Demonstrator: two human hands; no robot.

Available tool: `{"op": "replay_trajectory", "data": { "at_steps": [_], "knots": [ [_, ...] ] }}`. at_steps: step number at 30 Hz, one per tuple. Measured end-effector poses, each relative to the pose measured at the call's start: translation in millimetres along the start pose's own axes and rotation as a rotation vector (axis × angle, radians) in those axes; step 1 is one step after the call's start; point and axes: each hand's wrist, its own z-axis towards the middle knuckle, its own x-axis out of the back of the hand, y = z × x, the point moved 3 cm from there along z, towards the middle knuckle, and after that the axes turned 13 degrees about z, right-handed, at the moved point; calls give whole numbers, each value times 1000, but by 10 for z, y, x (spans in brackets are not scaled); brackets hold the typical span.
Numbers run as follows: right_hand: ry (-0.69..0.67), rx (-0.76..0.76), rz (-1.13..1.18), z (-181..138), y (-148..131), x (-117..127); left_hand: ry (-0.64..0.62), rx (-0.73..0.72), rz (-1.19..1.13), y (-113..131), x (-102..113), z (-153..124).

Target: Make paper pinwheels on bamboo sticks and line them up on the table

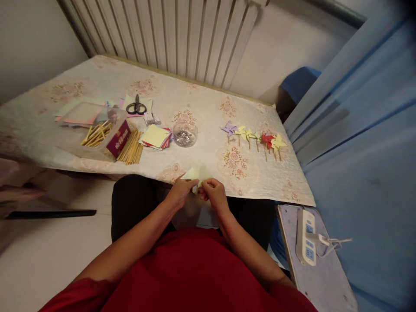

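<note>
Near the table's front edge, a pale yellow-green paper (pixel 192 173) is held between my two hands. My left hand (pixel 182 190) grips its left side with the thumb on top. At the lower right of the sheet, the fingers of my right hand (pixel 214 190) are pinched on it. Part of the paper is covered by my fingers, so its exact folds cannot be made out. Beyond my hands stands a round clear tub (pixel 185 133) of small metal pins. To its left lies a stack of coloured paper squares (pixel 156 136).
Wooden sticks (pixel 130 147) lie beside a clear plastic box (pixel 97 152) with more sticks. Black-handled scissors (pixel 137 106) rest on paper farther back. Several paper pinwheels (pixel 249 133) stand in a row at the right. A power strip (pixel 306 236) sits on a side stand.
</note>
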Motion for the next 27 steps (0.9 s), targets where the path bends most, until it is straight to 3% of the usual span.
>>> {"op": "replay_trajectory", "data": {
  "at_steps": [27],
  "knots": [
    [9, -10, -3, 23, 39, 3, 8, 3, -19, -26, -7, 0]
  ]
}}
